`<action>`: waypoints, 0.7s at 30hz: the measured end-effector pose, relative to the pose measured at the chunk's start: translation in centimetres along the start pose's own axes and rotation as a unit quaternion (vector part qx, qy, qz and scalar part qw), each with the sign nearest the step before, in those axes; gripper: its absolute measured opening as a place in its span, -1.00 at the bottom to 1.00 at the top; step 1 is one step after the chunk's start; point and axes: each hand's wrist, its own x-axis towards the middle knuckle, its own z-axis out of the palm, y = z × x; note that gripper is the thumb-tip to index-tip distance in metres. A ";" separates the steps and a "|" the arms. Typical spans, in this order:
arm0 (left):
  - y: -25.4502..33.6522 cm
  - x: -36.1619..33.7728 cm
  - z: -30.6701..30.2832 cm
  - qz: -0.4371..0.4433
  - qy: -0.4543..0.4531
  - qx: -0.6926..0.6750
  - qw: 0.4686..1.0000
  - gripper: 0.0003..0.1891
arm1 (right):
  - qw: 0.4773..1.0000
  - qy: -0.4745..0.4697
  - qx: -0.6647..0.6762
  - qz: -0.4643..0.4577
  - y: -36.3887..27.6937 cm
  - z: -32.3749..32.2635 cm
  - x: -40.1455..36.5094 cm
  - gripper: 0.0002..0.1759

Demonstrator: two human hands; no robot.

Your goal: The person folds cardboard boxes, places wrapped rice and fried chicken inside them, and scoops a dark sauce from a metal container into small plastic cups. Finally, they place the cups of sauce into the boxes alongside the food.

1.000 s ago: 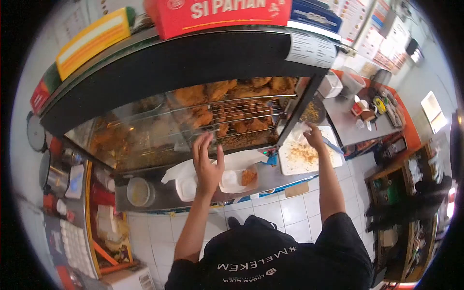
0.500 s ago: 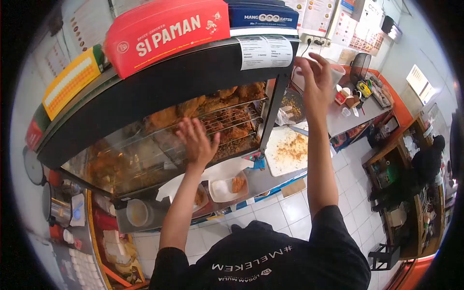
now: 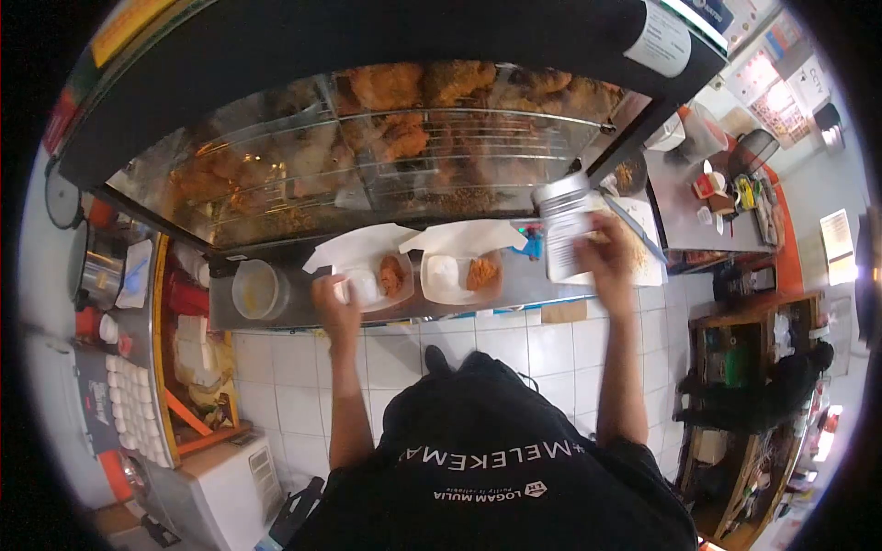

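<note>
My right hand [image 3: 610,253] grips a white printed receipt [image 3: 562,223], curled and blurred by motion, above the right part of the counter. My left hand [image 3: 337,308] is closed at the front left corner of a white paper food box [image 3: 367,300]. This box stands with its lid up and holds white rice [image 3: 366,284] and a piece of fried chicken [image 3: 392,274]. Beside it is a second open food box [image 3: 459,296], also with rice and fried chicken. Another printed receipt [image 3: 663,41] hangs on the upper right of the display cabinet [image 3: 367,32].
Fried chicken pieces [image 3: 386,85] lie on racks behind the cabinet's glass. A plastic tub [image 3: 258,290] stands at the counter's left end. On the right, a knife [image 3: 634,227] rests on a white cutting board [image 3: 654,266]. Shelves [image 3: 735,386] stand behind at the right.
My right hand has come down from beside the cabinet with a receipt in it. My left hand has dropped from the glass to the left food box. The view has tilted downward.
</note>
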 end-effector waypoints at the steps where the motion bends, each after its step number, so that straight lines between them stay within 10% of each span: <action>1: -2.9 -1.6 0.0 -0.065 -0.015 0.059 0.996 -0.71 | 0.997 -0.071 0.010 0.038 3.6 2.2 -0.7 -0.55; 3: -12.0 -4.8 3.3 -0.159 -0.026 -0.013 0.987 -0.54 | 0.961 -0.106 -0.248 -0.062 9.7 7.3 -1.6 -0.59; 4: -11.7 -3.7 2.7 -0.181 -0.080 -0.006 0.980 -0.55 | 0.882 -0.158 -0.359 -0.261 16.8 9.4 -0.9 -0.69; 5: -13.4 -3.2 3.2 -0.170 -0.116 -0.047 0.978 -0.52 | 0.885 -0.157 -0.417 -0.136 18.0 12.2 -1.5 -0.78; 6: -15.0 -2.7 3.7 -0.162 -0.152 -0.088 0.971 -0.48 | 0.760 -0.174 -0.605 -0.162 27.2 15.6 -1.3 -0.79; 7: -16.1 -2.3 4.2 -0.142 -0.167 -0.011 0.976 -0.41 | 0.666 0.077 -0.625 -0.400 34.1 17.5 -3.5 -0.79; 10: -18.3 -1.3 6.3 -0.177 -0.193 -0.109 0.959 -0.38 | 0.771 -0.294 -0.531 -0.191 26.3 19.1 -2.3 -0.78; 14: -20.2 -1.3 7.7 -0.147 -0.179 -0.050 0.972 -0.36 | 0.774 -0.377 -0.503 -0.075 22.9 19.0 -2.4 -0.74; 16: -19.1 -1.2 7.4 -0.164 -0.161 -0.022 0.973 -0.37 | 0.756 -0.312 -0.546 -0.183 22.9 18.4 -3.0 -0.72; 19: -22.9 -0.3 9.4 -0.132 -0.176 0.073 0.973 -0.36 | 0.868 -0.082 -0.440 -0.213 21.0 15.5 -4.7 -0.69; 21: -23.2 -0.2 9.8 -0.021 -0.103 0.060 0.993 -0.38 | 0.937 0.008 -0.348 -0.035 18.8 12.3 -6.2 -0.59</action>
